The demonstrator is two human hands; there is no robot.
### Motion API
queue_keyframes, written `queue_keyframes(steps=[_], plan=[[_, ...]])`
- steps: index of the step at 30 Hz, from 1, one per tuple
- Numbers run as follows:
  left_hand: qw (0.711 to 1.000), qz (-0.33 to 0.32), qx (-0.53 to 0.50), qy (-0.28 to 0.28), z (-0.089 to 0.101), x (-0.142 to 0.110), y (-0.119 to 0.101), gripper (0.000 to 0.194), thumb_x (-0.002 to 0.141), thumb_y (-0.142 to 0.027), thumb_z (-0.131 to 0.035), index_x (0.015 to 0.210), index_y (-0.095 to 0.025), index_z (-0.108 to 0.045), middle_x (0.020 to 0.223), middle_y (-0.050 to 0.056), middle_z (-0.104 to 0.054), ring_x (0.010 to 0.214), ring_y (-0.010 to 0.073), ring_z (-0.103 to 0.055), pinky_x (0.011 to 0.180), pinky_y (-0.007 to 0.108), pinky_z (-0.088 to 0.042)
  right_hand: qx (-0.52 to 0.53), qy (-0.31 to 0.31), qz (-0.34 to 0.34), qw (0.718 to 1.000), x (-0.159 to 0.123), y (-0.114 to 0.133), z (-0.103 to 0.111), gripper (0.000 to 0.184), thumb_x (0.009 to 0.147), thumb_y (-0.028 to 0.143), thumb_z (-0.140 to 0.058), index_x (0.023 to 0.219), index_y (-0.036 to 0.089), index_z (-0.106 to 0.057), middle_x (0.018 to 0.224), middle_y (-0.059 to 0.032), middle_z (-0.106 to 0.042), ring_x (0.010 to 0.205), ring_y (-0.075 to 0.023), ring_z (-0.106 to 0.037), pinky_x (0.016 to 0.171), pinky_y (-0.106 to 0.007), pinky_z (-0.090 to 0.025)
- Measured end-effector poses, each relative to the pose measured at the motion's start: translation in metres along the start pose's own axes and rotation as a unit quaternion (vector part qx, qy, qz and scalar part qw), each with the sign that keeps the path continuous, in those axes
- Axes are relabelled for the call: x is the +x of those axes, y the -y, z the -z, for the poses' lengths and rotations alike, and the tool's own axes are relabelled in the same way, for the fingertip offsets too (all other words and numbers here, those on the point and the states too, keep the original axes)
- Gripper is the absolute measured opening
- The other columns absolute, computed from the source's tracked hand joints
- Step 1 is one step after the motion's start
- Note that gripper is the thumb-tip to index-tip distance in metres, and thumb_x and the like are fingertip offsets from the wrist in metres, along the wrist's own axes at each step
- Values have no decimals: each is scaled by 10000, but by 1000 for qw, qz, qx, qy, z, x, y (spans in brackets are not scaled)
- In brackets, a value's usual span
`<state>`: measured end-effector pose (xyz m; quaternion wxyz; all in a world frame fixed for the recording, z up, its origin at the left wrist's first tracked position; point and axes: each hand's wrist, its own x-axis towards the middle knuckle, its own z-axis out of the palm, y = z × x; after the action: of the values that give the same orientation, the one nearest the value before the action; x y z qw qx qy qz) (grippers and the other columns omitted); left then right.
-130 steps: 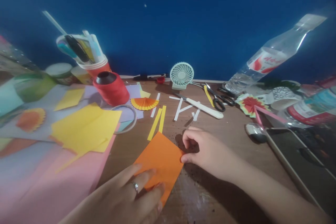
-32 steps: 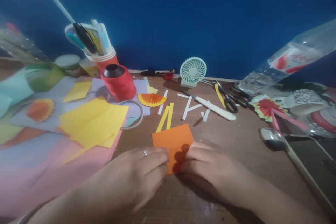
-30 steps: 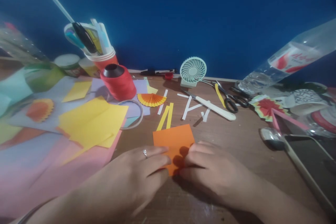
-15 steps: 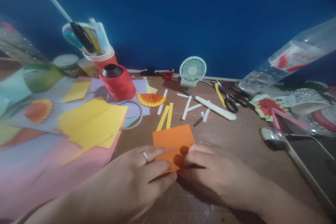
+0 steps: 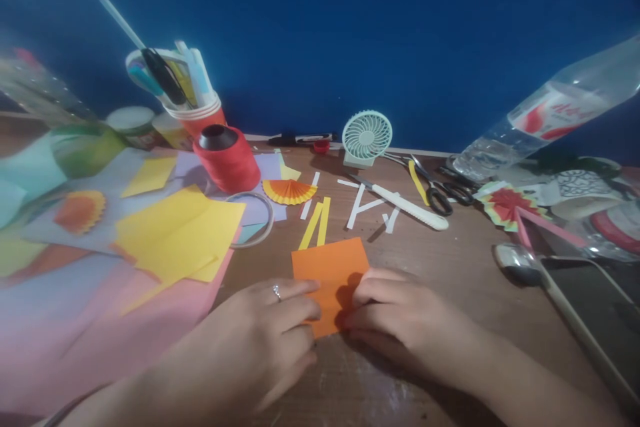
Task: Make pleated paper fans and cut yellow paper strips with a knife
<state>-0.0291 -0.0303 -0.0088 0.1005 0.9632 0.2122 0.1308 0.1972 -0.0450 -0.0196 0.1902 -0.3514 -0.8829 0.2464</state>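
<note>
A piece of orange paper point(image 5: 327, 263) lies on the brown table in front of me. My left hand point(image 5: 270, 337), with a ring on one finger, grips its left edge; the fingertips rest on top and the thumb is hidden. At the right edge my right hand point(image 5: 400, 317) has its fingers curled closed on the same sheet. Just beyond the paper lie two yellow paper strips point(image 5: 324, 217) and several white strips point(image 5: 356, 208). A pleated orange and yellow paper fan point(image 5: 289, 191) sits behind them.
A white cutter knife point(image 5: 410, 208) and black-handled scissors point(image 5: 440, 199) lie beyond my right hand. Behind stands a small fan point(image 5: 367, 137). Yellow sheets point(image 5: 175, 233), a red thread spool point(image 5: 230, 163) and a pen cup point(image 5: 200, 113) are left; a phone point(image 5: 590, 307) and plastic bottle point(image 5: 555, 113) are right.
My left fingers have drawn back slightly left along the lower edge, so more of the orange paper's bottom shows. My right hand stays at the right edge. The view has shifted slightly.
</note>
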Motion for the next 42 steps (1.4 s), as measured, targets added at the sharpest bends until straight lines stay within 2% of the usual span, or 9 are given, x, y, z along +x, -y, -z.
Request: queue_keyframes(steps=[6,10,16,18,21,29,35,38,42], plan=[[994,66,-88,-8,-2,4,-4,151,834,-127,-456,800,-172,-596,810,40,-609,872,181,-584,800,324,-493,-106,-9,3,994,2,5,-9,188,836,150,-451,684,167,-559,673,-13,-522,649,-143,-429,592,-287,-344],[969,160,-187,-21,2,3,-5,150,833,-125,-440,787,-179,-572,779,22,-597,745,146,-575,683,263,-484,2,-44,-94,995,3,14,-4,105,786,128,-472,700,176,-509,683,5,-522,632,-121,-447,566,-250,-354],[849,391,-356,-3,7,4,-11,136,854,-244,-424,768,-207,-523,684,-38,-543,616,108,-508,539,197,-410,252,-67,-244,934,6,27,7,55,767,163,-548,753,212,-566,689,58,-604,615,-81,-538,543,-170,-402],[808,422,-411,-7,7,4,-13,103,836,-277,-458,795,-213,-528,644,-51,-504,578,101,-473,502,185,-387,277,-84,-265,920,7,28,6,79,754,148,-549,751,216,-589,687,59,-618,621,-84,-557,546,-164,-417],[773,439,-458,-18,4,5,-16,62,795,-272,-509,795,-215,-534,594,-64,-461,549,99,-447,478,177,-373,244,-122,-248,930,8,30,2,104,754,126,-540,722,208,-596,677,51,-618,618,-88,-559,550,-172,-422],[815,413,-402,-67,4,8,-24,65,775,-216,-518,733,-225,-567,660,-53,-567,585,99,-519,501,166,-391,104,-199,-37,974,8,34,0,172,846,124,-472,761,163,-617,682,-18,-577,635,-110,-517,582,-225,-414],[802,400,-433,-95,12,9,-30,47,756,-202,-550,729,-227,-578,670,-52,-597,642,106,-576,563,157,-451,-61,-218,101,969,-5,27,-3,183,856,127,-461,967,141,-607,796,-68,-609,692,-156,-491,613,-292,-424],[813,389,-420,-106,12,8,-32,64,752,-189,-552,706,-222,-582,642,-50,-590,606,103,-567,537,157,-451,-84,-230,115,963,-6,29,-3,197,846,129,-475,991,131,-607,825,-80,-619,719,-170,-512,624,-306,-439],[850,352,-371,-131,9,6,-30,107,754,-140,-529,715,-227,-579,694,-40,-597,649,113,-574,573,176,-462,-39,-281,69,956,-1,36,0,148,831,103,-496,876,153,-628,804,-65,-612,696,-142,-542,585,-255,-445]])
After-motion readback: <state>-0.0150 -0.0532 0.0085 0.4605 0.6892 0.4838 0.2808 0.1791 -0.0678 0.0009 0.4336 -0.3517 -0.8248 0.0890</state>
